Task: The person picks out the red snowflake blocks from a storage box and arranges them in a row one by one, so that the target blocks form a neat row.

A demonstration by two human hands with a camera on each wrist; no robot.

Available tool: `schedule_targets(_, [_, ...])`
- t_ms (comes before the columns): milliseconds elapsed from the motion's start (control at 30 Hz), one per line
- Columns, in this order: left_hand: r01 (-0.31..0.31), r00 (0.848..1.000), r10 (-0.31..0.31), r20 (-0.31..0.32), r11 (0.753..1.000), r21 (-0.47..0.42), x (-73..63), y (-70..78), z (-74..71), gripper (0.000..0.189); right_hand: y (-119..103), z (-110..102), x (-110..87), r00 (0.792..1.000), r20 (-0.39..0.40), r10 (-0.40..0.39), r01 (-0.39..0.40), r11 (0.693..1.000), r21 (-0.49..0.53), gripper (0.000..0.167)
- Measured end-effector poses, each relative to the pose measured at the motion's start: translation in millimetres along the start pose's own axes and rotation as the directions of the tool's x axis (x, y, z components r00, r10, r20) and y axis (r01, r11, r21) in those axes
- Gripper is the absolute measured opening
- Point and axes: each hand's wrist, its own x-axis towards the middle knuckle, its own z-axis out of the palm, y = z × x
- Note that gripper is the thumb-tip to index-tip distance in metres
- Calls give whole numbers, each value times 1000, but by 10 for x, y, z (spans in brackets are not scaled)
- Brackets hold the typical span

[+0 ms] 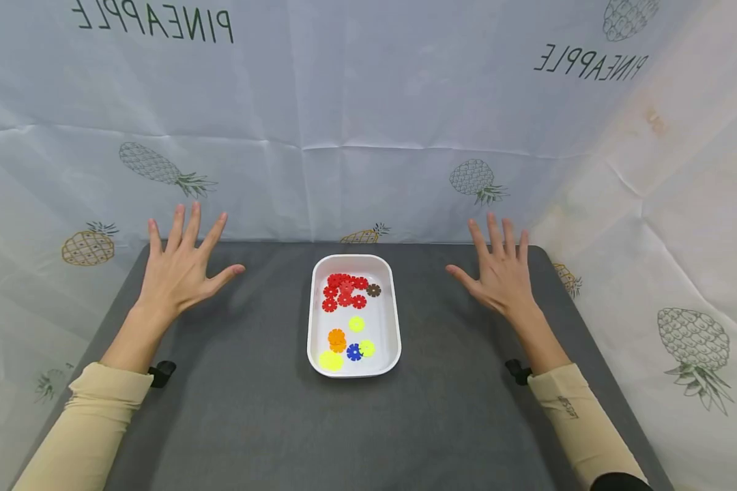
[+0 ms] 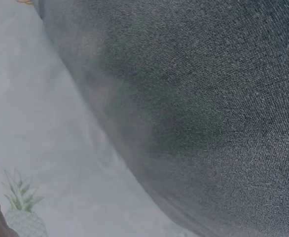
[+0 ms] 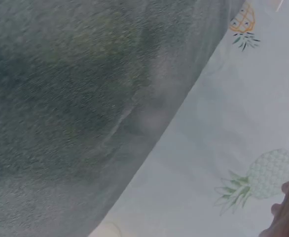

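Observation:
A white tray (image 1: 385,368) stands in the middle of the table in the head view. In its far half lie several red notched plastic discs (image 1: 329,305) and one brown disc (image 1: 373,290). Nearer are overlapping orange discs (image 1: 336,337), a blue disc (image 1: 354,352) and three yellow discs (image 1: 331,361). To the tray's left, my left hand (image 1: 181,273) is held with fingers spread and holds nothing. On the other side, my right hand (image 1: 500,276) is likewise spread, apart from the tray. Each wrist view catches only a sliver of its hand at a lower corner.
The dark grey cloth-covered table (image 1: 252,423) ends at a white curtain (image 1: 356,88) printed with pineapples, which hangs behind it and along both sides. A black strap piece (image 1: 162,374) shows at the left wrist, another (image 1: 518,372) at the right.

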Motion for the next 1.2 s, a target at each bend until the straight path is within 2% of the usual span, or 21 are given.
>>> schedule_targets(267, [-3, 1000, 2, -6, 1000, -30, 2, 41, -5, 97, -166, -9, 83, 1000, -18, -15, 16, 998, 53, 106])
schedule_targets(500, [3, 1000, -5, -13, 990, -142, 21, 176, -31, 81, -453, -42, 171, 999, -22, -38, 41, 983, 180, 90])
schedule_targets(633, [44, 998, -32, 57, 971, -234, 52, 289, -74, 70, -655, -55, 242, 999, -6, -53, 52, 942, 333, 78])
schedule_targets(733, [104, 986, -56, 159, 944, -313, 79, 370, -109, 66, -814, -42, 315, 998, 34, -61, 36, 870, 491, 68])
schedule_targets(867, [158, 965, -51, 259, 898, -411, 103, 465, -125, 60, -1022, -4, 424, 989, 125, -75, -25, 758, 652, 57])
schedule_targets(1000, [168, 956, -5, 295, 831, -531, 117, 591, -72, 52, -1208, 45, 547, 973, 208, -103, -82, 685, 723, 43])
schedule_targets(1033, [181, 951, 2, 309, 807, -562, 115, 634, -56, 50, -1254, 58, 583, 968, 224, -114, -92, 669, 737, 39])
schedule_targets(1133, [243, 931, 20, 363, 711, -661, 99, 775, -4, 47, -1381, 110, 698, 948, 270, -167, -111, 621, 776, 32])
schedule_targets(1200, [293, 915, 32, 402, 632, -717, 80, 877, 41, 47, -1458, 160, 767, 928, 307, -210, -129, 592, 796, 29])
